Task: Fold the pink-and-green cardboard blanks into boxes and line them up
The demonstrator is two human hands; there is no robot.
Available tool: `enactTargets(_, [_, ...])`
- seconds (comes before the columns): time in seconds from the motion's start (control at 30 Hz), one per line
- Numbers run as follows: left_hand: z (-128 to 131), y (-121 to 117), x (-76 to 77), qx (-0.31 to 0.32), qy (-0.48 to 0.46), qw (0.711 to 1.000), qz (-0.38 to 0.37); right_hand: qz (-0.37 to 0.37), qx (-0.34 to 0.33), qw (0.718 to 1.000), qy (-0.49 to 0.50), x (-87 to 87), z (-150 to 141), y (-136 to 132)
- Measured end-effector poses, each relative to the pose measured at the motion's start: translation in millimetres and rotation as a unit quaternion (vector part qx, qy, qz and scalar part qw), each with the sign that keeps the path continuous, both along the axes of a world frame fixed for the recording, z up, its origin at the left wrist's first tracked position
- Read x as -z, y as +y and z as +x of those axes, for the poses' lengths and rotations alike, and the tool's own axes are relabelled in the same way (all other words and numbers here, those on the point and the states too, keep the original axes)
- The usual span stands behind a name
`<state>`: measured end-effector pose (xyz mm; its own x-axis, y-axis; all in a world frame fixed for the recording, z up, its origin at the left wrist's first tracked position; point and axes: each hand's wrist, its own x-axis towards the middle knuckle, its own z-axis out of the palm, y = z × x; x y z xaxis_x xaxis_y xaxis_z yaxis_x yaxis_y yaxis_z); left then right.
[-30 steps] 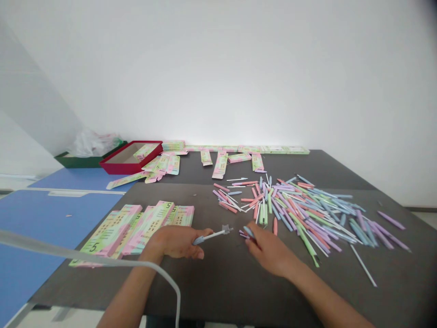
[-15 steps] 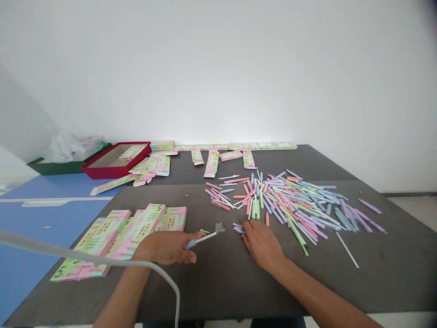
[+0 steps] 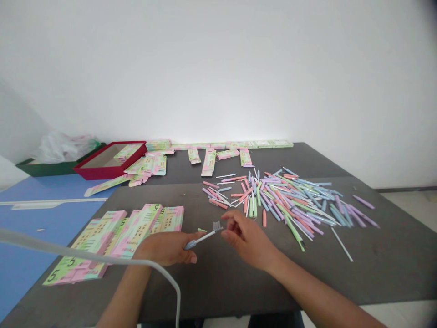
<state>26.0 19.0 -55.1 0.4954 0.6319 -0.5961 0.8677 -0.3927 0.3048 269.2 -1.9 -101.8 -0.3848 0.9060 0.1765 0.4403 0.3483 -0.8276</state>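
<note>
Head view, lower centre: left hand [image 3: 164, 248], curled, pinching a white-handled toothbrush [image 3: 205, 238] between thumb and fingers, bristles toward the upper right, just off the hand's edge. Right hand [image 3: 247, 237], empty, fingers loosely spread, near the toothbrush bristles. Right of centre: loose heap of pastel toothbrush handles [image 3: 283, 200] on a dark tabletop [image 3: 341, 269]. Lower left: overlapping flat printed cartons [image 3: 136, 237], pink and green, just beside the left hand, crossed by a white cable [image 3: 85, 257]. Upper left of the frame: red tray [image 3: 109, 166], green box [image 3: 34, 169], plastic bag [image 3: 64, 149]. Far left: blue desk [image 3: 41, 196].
</note>
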Motion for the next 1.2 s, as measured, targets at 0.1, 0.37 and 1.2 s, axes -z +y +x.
enactTargets(0.1, [2.5, -0.1, 0.2, 0.007, 0.004, 1.000, 0.009, -0.079, -0.090, 0.980, 0.158, -4.8, -20.8, -0.3])
enactTargets(0.37, [2.7, -4.2, -5.1, -0.016, 0.017, 1.000, -0.016, -0.078, -0.026, 0.983, 0.166, -14.6, -12.4, 19.8])
enactTargets(1.2, [4.0, -2.8, -0.8, -0.017, 0.036, 0.999, 0.005, 0.010, 0.052, 0.996, -0.066, 3.0, -10.9, 17.6])
